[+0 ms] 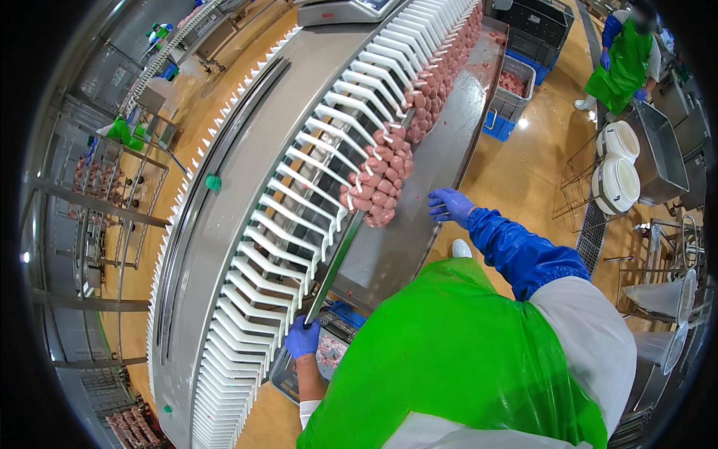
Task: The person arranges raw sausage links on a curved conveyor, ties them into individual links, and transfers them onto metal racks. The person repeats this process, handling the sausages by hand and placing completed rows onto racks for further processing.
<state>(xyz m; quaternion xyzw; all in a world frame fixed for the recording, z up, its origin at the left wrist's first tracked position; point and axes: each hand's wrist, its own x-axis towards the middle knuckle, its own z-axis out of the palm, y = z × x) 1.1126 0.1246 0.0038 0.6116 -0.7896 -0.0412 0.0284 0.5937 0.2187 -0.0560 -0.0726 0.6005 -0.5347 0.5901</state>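
Observation:
Pinkish linked sausages (385, 176) hang in bunches from the white hooks (303, 217) of a curved conveyor. My right hand (450, 206), in a blue glove and blue sleeve, is held out over the edge of the steel tray (430, 187), to the right of the nearest bunch. Its fingers are stretched out, with nothing in them. Low down beside the bare hooks, my left hand (302, 339), also gloved in blue, has its fingers curled at the lower end of a narrow metal strip. What exactly it grips is partly hidden.
A scale (348, 10) stands at the far end of the conveyor's steel top (247, 127). A grey crate (514, 93) with meat sits beyond the tray. White tubs (615, 183) stand to the right, near a co-worker in a green apron (622, 67). Another crate (288, 382) lies below my left hand.

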